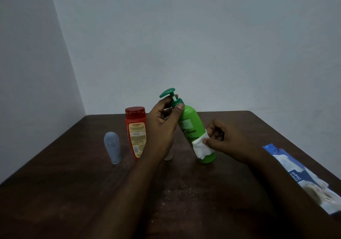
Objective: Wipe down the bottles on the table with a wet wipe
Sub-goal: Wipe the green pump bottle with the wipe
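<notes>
A green pump bottle (190, 124) leans to the left, its base resting on the dark wooden table (73, 174). My left hand (162, 120) grips its neck just under the pump head. My right hand (223, 139) presses a white wet wipe (200, 147) against the bottle's lower part. A red bottle (136, 133) with a red cap stands upright to the left. Further left stands a small grey-blue bottle (112, 147). A white object (168, 156) is mostly hidden behind my left wrist.
A blue and white wet wipe pack (302, 177) lies flat at the table's right edge. Pale walls meet in a corner behind the table at the left. White specks dot the tabletop near the front middle.
</notes>
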Tool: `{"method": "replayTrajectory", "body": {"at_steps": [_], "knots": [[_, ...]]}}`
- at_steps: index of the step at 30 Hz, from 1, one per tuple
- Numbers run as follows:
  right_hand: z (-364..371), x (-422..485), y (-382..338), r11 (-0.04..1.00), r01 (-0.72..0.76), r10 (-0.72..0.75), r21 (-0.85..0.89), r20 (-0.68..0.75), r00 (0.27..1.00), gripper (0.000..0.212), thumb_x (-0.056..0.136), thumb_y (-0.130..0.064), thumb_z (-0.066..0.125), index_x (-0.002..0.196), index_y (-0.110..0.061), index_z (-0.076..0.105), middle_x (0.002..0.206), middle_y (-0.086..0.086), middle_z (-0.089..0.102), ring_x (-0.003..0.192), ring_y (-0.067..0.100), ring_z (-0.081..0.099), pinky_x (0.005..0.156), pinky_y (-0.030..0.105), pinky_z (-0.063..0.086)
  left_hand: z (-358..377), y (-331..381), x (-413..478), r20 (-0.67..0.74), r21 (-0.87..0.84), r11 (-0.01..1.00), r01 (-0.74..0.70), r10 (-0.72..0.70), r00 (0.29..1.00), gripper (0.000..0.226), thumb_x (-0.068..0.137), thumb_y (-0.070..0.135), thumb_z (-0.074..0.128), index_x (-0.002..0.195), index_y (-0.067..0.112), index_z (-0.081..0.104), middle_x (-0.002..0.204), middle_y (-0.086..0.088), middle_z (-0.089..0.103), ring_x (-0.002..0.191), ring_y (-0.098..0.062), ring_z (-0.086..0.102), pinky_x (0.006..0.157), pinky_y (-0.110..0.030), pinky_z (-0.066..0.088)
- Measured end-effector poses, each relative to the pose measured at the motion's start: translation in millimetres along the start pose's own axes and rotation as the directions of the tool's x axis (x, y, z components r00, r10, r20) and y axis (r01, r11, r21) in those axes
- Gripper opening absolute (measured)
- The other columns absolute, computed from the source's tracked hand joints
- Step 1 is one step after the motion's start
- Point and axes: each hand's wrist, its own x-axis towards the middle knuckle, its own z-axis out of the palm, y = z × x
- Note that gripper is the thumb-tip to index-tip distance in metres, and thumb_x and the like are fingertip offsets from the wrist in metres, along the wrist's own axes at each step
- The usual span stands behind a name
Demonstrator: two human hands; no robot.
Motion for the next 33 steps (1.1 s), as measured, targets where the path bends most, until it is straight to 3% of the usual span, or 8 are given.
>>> {"method": "replayTrajectory", "body": {"at_steps": [5, 10, 12, 16, 19, 22, 28, 33], "knots": [[-11, 0, 15, 0.914, -0.073, 0.170, -0.398, 0.215, 0.962, 0.023, 0.081, -0.024, 0.082, 0.084, -0.026, 0.059, 0.078, -0.010, 0.063, 0.073, 0.008, 0.060, 0.068, 0.029, 0.049, 1, 1, 0, -0.009, -0.015, 1.000, -0.004, 0.004, 1.000, 0.027, 0.097, 0.003, 0.069, 0.122, 0.012, 0.071, 0.101, 0.010, 0.078, 0.101, -0.004, 0.074, 0.082, -0.017, 0.056], [-6, 1, 17, 0.870, -0.071, 0.206, -0.487, 0.230, 0.951, 0.021, 0.081, -0.022, 0.081, 0.086, -0.023, 0.060, 0.083, -0.009, 0.063, 0.079, 0.012, 0.059, 0.073, 0.034, 0.049, 2, 3, -1, 0.013, -0.004, 1.000, -0.014, 0.014, 1.000, 0.027, 0.098, 0.005, 0.069, 0.117, 0.024, 0.069, 0.098, 0.022, 0.078, 0.101, -0.003, 0.074, 0.082, -0.016, 0.056], [-5, 0, 11, 0.909, -0.061, 0.154, -0.411, 0.195, 0.969, 0.023, 0.080, -0.019, 0.082, 0.088, -0.022, 0.061, 0.082, -0.008, 0.065, 0.076, 0.010, 0.062, 0.070, 0.031, 0.050, 1, 3, 0, 0.012, -0.002, 1.000, -0.019, 0.019, 1.000, 0.028, 0.098, 0.004, 0.069, 0.118, 0.023, 0.068, 0.099, 0.022, 0.078, 0.101, -0.003, 0.074, 0.082, -0.016, 0.056], [3, -4, -6, 0.997, -0.028, 0.033, -0.070, 0.067, 0.997, 0.025, 0.080, -0.005, 0.083, 0.094, -0.015, 0.065, 0.085, 0.003, 0.072, 0.073, 0.004, 0.066, 0.068, 0.024, 0.054, -1, 3, 1, 0.005, 0.009, 1.000, -0.029, 0.029, 1.000, 0.025, 0.098, 0.005, 0.069, 0.114, 0.025, 0.071, 0.097, 0.016, 0.079, 0.100, -0.003, 0.074, 0.081, -0.017, 0.056], [13, -4, -15, 0.986, 0.039, -0.025, 0.162, -0.084, 0.996, 0.026, 0.081, 0.000, 0.083, 0.097, -0.013, 0.067, 0.089, 0.009, 0.071, 0.078, 0.013, 0.069, 0.072, 0.027, 0.059, -3, 2, 1, 0.011, 0.017, 0.999, -0.036, 0.036, 0.999, 0.024, 0.099, 0.006, 0.069, 0.120, 0.016, 0.072, 0.101, 0.011, 0.078, 0.101, -0.005, 0.074, 0.082, -0.018, 0.056], [22, -5, -20, 0.948, 0.128, -0.063, 0.291, -0.221, 0.973, 0.028, 0.081, -0.005, 0.084, 0.099, -0.019, 0.069, 0.092, 0.002, 0.073, 0.086, 0.019, 0.072, 0.077, 0.030, 0.061, -3, 3, 0, 0.038, 0.024, 0.999, -0.047, 0.046, 0.998, 0.023, 0.099, 0.008, 0.068, 0.120, 0.017, 0.072, 0.104, 0.008, 0.079, 0.102, -0.006, 0.074, 0.082, -0.019, 0.057], [35, -9, -29, 0.924, 0.289, -0.163, 0.249, -0.429, 0.889, 0.030, 0.086, -0.028, 0.082, 0.111, -0.016, 0.070, 0.103, 0.001, 0.074, 0.098, 0.020, 0.074, 0.086, 0.039, 0.061, 4, 5, -5, 0.116, 0.023, 1.000, -0.015, 0.012, 0.993, 0.028, 0.101, 0.007, 0.065, 0.118, 0.029, 0.071, 0.104, 0.015, 0.078, 0.104, -0.003, 0.073, 0.086, -0.020, 0.057], [36, -9, -30, 0.927, 0.351, -0.251, 0.132, -0.477, 0.843, 0.033, 0.088, -0.031, 0.077, 0.115, -0.012, 0.069, 0.107, 0.002, 0.072, 0.101, 0.019, 0.072, 0.087, 0.040, 0.061, 5, 4, -5, 0.139, 0.086, 0.996, 0.003, -0.015, 0.990, 0.043, 0.091, 0.028, 0.078, 0.133, 0.025, 0.068, 0.125, 0.006, 0.074, 0.121, -0.013, 0.068, 0.102, -0.048, 0.057]]}}
